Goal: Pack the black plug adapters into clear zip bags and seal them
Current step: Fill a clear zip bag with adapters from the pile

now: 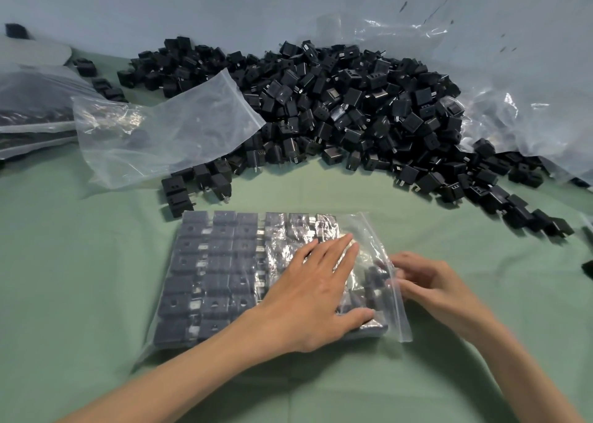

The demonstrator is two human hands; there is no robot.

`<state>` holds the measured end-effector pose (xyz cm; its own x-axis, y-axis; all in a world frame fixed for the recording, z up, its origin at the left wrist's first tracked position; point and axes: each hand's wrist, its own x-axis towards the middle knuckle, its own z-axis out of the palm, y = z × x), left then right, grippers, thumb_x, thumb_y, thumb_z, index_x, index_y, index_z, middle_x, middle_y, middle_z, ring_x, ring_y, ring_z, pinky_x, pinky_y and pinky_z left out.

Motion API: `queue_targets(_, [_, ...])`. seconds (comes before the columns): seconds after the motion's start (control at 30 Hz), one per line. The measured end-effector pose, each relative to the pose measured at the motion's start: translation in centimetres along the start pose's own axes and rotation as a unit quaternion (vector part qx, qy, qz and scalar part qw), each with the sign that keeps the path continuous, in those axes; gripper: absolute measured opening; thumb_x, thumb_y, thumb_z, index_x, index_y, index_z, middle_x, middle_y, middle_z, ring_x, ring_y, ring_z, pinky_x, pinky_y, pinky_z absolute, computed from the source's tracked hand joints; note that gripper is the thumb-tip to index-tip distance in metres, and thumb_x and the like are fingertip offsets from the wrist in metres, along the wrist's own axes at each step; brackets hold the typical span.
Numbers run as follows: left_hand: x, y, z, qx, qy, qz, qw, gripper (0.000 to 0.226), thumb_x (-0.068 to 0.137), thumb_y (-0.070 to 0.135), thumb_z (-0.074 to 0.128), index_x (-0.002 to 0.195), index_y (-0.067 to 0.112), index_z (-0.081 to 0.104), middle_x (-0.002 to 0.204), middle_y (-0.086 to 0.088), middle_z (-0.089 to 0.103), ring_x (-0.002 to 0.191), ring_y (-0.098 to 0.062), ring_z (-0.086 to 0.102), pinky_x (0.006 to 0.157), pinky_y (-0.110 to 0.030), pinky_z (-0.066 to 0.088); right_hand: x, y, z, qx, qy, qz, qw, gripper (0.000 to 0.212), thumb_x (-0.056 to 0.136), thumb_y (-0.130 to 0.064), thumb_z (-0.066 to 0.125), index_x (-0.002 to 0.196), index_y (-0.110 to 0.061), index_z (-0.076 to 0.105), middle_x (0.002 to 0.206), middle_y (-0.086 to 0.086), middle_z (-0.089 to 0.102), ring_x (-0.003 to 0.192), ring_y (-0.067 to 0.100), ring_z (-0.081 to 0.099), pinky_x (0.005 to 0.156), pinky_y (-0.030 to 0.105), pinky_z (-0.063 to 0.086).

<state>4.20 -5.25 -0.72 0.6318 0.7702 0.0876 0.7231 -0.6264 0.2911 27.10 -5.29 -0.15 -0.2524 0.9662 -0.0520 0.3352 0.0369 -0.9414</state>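
Observation:
A clear zip bag packed with rows of black plug adapters lies flat on the green table in front of me. My left hand presses flat on the bag's right half with straight, spread fingers. My right hand pinches the bag's zip edge on the right side, fingers curled round it. A big heap of loose black plug adapters stretches across the back of the table. An empty clear zip bag lies to the left of the heap.
Filled bags are stacked at the far left. A large crumpled clear plastic sheet rises behind and right of the heap. Stray adapters trail toward the right edge. A grey wall stands behind the table.

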Motion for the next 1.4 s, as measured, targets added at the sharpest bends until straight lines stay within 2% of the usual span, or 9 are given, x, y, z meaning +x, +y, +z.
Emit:
queue_targets(0.13, [0.0, 0.0, 0.1, 0.006, 0.006, 0.002, 1.0, 0.088, 0.09, 0.072, 0.02, 0.151, 0.018, -0.012, 0.16, 0.004, -0.013, 0.143, -0.007, -0.014, 0.116, -0.032, -0.013, 0.7, -0.1, 2.0, 0.083, 0.072, 0.053, 0.993, 0.027, 0.081, -0.035, 0.06, 0.086, -0.015, 0.077, 0.07, 0.007, 0.069, 0.066, 0.018, 0.055, 0.064, 0.028, 0.048])
queue_targets(0.27, [0.0, 0.0, 0.2, 0.003, 0.011, 0.0, 1.0, 0.088, 0.089, 0.073, 0.02, 0.151, 0.019, -0.012, 0.16, 0.005, -0.012, 0.144, -0.007, -0.014, 0.116, -0.032, -0.013, 1.0, -0.2, 2.7, 0.084, 0.084, 0.044, 0.992, 0.023, 0.073, -0.035, 0.07, 0.092, -0.024, 0.077, 0.09, 0.004, 0.075, 0.082, 0.018, 0.071, 0.069, 0.025, 0.055])
queue_targets(0.53, [0.0, -0.1, 0.1, 0.005, 0.013, 0.004, 1.0, 0.088, 0.089, 0.073, 0.016, 0.151, 0.019, -0.012, 0.159, 0.005, -0.014, 0.143, -0.006, -0.015, 0.113, -0.03, -0.017, 1.0, -0.5, 0.2, 0.012, -0.117, 0.044, 0.992, 0.025, 0.083, -0.023, 0.068, 0.107, -0.02, 0.075, 0.121, -0.007, 0.066, 0.11, 0.013, 0.064, 0.09, 0.022, 0.05])
queue_targets(0.77, [-0.1, -0.1, 0.3, 0.007, 0.014, 0.005, 1.0, 0.087, 0.089, 0.073, 0.017, 0.151, 0.02, -0.011, 0.159, 0.005, -0.014, 0.143, -0.008, -0.016, 0.112, -0.03, -0.019, 2.8, -1.3, -3.9, -0.077, -0.188, 0.107, 0.973, 0.033, 0.087, -0.021, 0.067, 0.119, -0.029, 0.068, 0.097, 0.001, 0.075, 0.072, 0.016, 0.072, 0.061, 0.02, 0.054])
queue_targets(0.83, [-0.1, -0.1, 0.3, 0.007, 0.013, 0.005, 1.0, 0.087, 0.089, 0.073, 0.018, 0.151, 0.019, -0.011, 0.159, 0.004, -0.014, 0.143, -0.007, -0.016, 0.112, -0.029, -0.018, 5.8, -1.1, -7.0, -0.163, -0.031, 0.079, 0.983, 0.028, 0.09, -0.009, 0.063, 0.112, -0.025, 0.069, 0.096, 0.003, 0.075, 0.068, 0.016, 0.071, 0.056, 0.019, 0.052])
queue_targets(0.93, [0.0, -0.1, 0.2, 0.005, 0.013, 0.003, 1.0, 0.087, 0.089, 0.073, 0.018, 0.151, 0.02, -0.011, 0.159, 0.004, -0.015, 0.142, -0.006, -0.017, 0.111, -0.029, -0.02, 10.6, 0.2, -10.1, -0.35, 0.257, 0.053, 0.899, 0.032, 0.089, -0.017, 0.064, 0.121, -0.021, 0.065, 0.125, 0.012, 0.063, 0.111, 0.025, 0.059, 0.096, 0.036, 0.047])
queue_targets(1.2, [-0.1, 0.0, 0.0, 0.002, 0.008, 0.004, 1.0, 0.086, 0.091, 0.071, 0.021, 0.152, 0.019, -0.008, 0.16, 0.004, -0.013, 0.143, -0.007, -0.015, 0.113, -0.029, -0.018, 12.3, 2.1, -9.2, -0.531, 0.236, 0.108, 0.806, 0.038, 0.087, -0.039, 0.065, 0.106, -0.006, 0.066, 0.118, 0.013, 0.053, 0.111, 0.036, 0.051, 0.084, 0.045, 0.047])
queue_targets(1.3, [-0.1, 0.0, -0.1, 0.004, 0.006, 0.004, 1.0, 0.086, 0.091, 0.071, 0.02, 0.152, 0.019, -0.009, 0.16, 0.004, -0.014, 0.143, -0.007, -0.015, 0.116, -0.032, -0.014, 9.8, 1.9, -7.1, -0.469, 0.263, -0.005, 0.843, 0.029, 0.088, -0.023, 0.066, 0.106, -0.001, 0.068, 0.111, 0.016, 0.061, 0.09, 0.027, 0.06, 0.078, 0.034, 0.045])
queue_targets(1.4, [-0.1, 0.0, 0.0, 0.003, 0.008, 0.004, 1.0, 0.086, 0.091, 0.07, 0.021, 0.152, 0.018, -0.008, 0.16, 0.003, -0.012, 0.144, -0.008, -0.015, 0.116, -0.032, -0.014, 6.1, 0.5, -5.6, -0.303, 0.114, -0.041, 0.945, 0.026, 0.088, -0.012, 0.066, 0.111, -0.024, 0.07, 0.101, -0.004, 0.072, 0.069, 0.006, 0.066, 0.067, 0.014, 0.046])
